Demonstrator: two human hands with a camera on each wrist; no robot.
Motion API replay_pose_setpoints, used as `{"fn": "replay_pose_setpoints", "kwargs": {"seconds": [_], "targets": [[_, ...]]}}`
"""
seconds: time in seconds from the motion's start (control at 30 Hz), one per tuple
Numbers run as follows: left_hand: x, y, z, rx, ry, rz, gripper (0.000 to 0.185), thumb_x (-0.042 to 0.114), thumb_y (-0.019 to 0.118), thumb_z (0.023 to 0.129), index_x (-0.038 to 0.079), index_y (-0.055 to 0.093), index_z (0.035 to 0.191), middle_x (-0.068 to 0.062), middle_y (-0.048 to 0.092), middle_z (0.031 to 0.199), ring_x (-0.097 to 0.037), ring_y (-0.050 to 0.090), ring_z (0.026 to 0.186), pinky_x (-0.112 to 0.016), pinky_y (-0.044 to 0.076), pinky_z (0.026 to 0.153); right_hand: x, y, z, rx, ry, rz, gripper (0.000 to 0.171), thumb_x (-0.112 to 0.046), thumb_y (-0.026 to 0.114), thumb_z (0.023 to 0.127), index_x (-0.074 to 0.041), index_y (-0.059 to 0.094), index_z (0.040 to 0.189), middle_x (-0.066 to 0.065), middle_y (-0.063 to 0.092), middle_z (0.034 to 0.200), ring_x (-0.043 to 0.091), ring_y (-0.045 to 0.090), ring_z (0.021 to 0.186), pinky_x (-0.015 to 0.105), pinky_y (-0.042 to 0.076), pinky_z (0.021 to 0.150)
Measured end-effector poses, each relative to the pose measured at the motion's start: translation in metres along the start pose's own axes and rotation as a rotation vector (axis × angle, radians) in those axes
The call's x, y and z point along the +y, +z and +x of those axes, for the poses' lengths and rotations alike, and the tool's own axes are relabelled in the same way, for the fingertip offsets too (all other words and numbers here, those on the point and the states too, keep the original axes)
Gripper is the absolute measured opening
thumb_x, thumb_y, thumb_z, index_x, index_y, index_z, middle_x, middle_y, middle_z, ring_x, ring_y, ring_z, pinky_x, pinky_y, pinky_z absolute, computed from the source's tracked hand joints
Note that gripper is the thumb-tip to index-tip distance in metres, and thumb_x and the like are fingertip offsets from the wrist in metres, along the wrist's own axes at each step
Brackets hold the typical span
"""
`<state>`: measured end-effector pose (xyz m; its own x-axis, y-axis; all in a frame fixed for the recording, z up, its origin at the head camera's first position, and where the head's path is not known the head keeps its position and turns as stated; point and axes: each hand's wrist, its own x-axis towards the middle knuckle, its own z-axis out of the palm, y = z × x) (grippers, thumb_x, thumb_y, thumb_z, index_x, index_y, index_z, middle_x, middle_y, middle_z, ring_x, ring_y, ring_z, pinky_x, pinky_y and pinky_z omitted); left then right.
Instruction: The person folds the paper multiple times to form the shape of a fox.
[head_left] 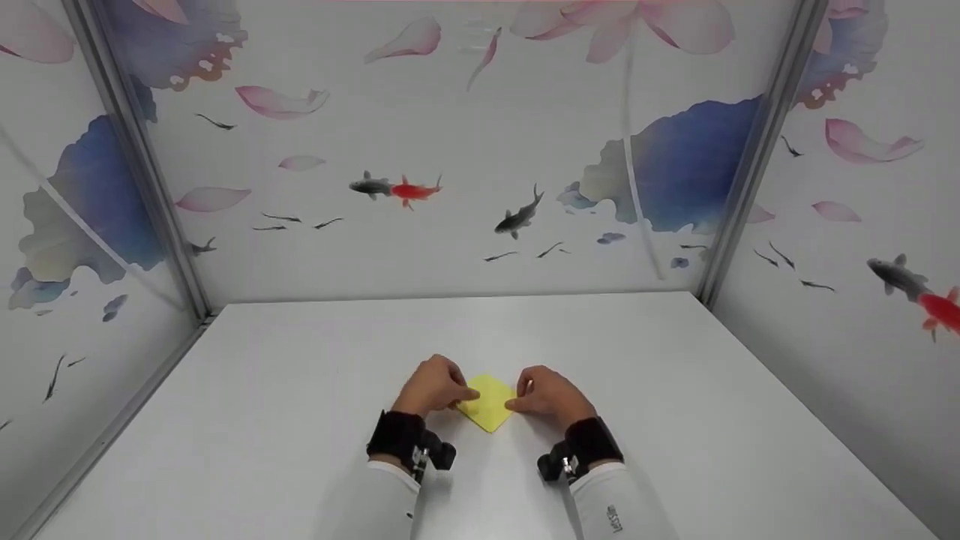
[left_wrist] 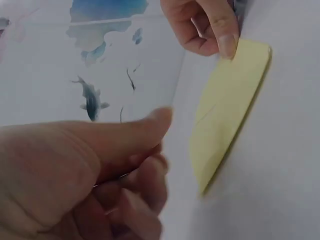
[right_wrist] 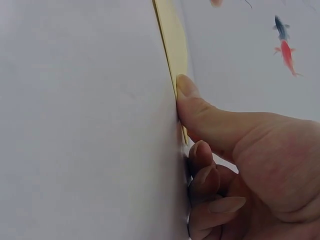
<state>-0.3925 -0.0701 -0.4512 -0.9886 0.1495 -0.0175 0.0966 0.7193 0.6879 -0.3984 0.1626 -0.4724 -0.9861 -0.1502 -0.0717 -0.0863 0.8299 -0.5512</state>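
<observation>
A: Hands? 
B: Left hand [head_left: 435, 386] and right hand [head_left: 547, 394] low, knuckles up, fingers curled, thumbs pointing inward toward each other.
A: Forearms? 
B: Converging, wrists strapped.

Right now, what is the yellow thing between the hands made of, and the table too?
The yellow sheet looks like thin matte paper: it lies flat with a crisp folded edge. The table seems a smooth white laminate or plastic top with a faint sheen, though its exact material is unclear.
</observation>
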Motion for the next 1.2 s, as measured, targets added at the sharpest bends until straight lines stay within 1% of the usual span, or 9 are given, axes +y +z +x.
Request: {"fn": "replay_pose_setpoints", "kwargs": {"seconds": [0.07,0.13,0.3,0.43,0.53,0.6,0.7,0.9,1.2], "targets": [[0.004,0.007,-0.002,-0.107,0.029,0.022,0.018,0.019,0.093,0.086,0.005,0.080,0.085,-0.003,0.073,0.075,-0.013,0.061,0.067,-0.024,0.047,0.061,0.001,0.000,-0.001,0.002,-0.005,0.005,0.027,-0.029,0.087,0.093,-0.012,0.065,0.091,0.004,0.068,0.095,0.018,0.056,0.085,0.032,0.044,0.078],[0.006,0.012,-0.002,-0.149,0.035,0.062,0.019,0.018,0.096,0.083,0.006,0.081,0.081,0.001,0.069,0.070,-0.013,0.056,0.065,-0.024,0.044,0.060,0.001,0.000,-0.003,0.009,-0.016,0.015,0.026,-0.028,0.087,0.093,-0.013,0.066,0.092,0.003,0.068,0.095,0.019,0.056,0.086,0.033,0.045,0.079],[0.006,0.019,-0.001,-0.125,0.033,0.111,0.023,0.019,0.099,0.079,0.006,0.080,0.077,0.003,0.066,0.069,-0.014,0.053,0.065,-0.026,0.042,0.059,-0.002,-0.002,-0.002,0.005,-0.023,0.005,0.024,-0.029,0.086,0.094,-0.014,0.067,0.096,0.004,0.070,0.101,0.020,0.058,0.090,0.035,0.047,0.081],[0.006,0.021,0.000,-0.137,0.012,0.134,0.027,0.023,0.099,0.079,0.007,0.078,0.076,0.004,0.061,0.068,-0.015,0.052,0.065,-0.027,0.041,0.059,-0.010,-0.006,-0.004,-0.029,0.031,-0.025,0.028,-0.032,0.088,0.091,-0.015,0.067,0.097,0.003,0.069,0.100,0.020,0.058,0.089,0.034,0.045,0.079],[0.007,0.022,-0.001,-0.147,0.008,0.147,0.030,0.026,0.099,0.079,0.008,0.075,0.074,0.004,0.058,0.066,-0.015,0.050,0.064,-0.027,0.040,0.059,-0.018,-0.007,-0.007,-0.048,0.074,-0.053,0.041,-0.034,0.094,0.085,-0.011,0.065,0.104,0.005,0.068,0.097,0.021,0.059,0.087,0.035,0.047,0.077],[0.007,0.022,-0.002,-0.145,0.014,0.151,0.032,0.026,0.100,0.077,0.008,0.075,0.073,0.005,0.058,0.065,-0.015,0.049,0.064,-0.028,0.040,0.058,-0.023,-0.006,-0.008,-0.052,0.075,-0.081,0.056,-0.035,0.097,0.081,-0.005,0.065,0.115,0.009,0.069,0.100,0.022,0.061,0.088,0.038,0.051,0.081],[0.007,0.023,-0.002,-0.149,0.024,0.149,0.033,0.027,0.101,0.076,0.007,0.075,0.074,0.004,0.059,0.067,-0.015,0.050,0.065,-0.028,0.041,0.060,-0.026,-0.004,-0.008,-0.058,0.071,-0.107,0.070,-0.037,0.100,0.077,0.001,0.062,0.122,0.012,0.070,0.106,0.023,0.060,0.091,0.041,0.054,0.087],[0.007,0.025,-0.003,-0.146,0.012,0.157,0.033,0.027,0.101,0.076,0.006,0.076,0.081,0.001,0.064,0.074,-0.017,0.053,0.071,-0.030,0.045,0.068,-0.025,0.000,-0.008,-0.074,0.056,-0.108,0.057,-0.036,0.101,0.075,-0.007,0.062,0.106,0.006,0.065,0.098,0.022,0.054,0.088,0.035,0.047,0.079],[0.010,0.023,-0.003,-0.142,-0.017,0.161,0.033,0.026,0.100,0.077,0.005,0.077,0.088,-0.002,0.071,0.083,-0.018,0.057,0.076,-0.032,0.050,0.073,-0.023,-0.004,-0.006,-0.070,0.100,-0.057,0.051,-0.029,0.099,0.079,-0.009,0.059,0.104,0.005,0.061,0.097,0.022,0.054,0.090,0.036,0.046,0.080]]}}
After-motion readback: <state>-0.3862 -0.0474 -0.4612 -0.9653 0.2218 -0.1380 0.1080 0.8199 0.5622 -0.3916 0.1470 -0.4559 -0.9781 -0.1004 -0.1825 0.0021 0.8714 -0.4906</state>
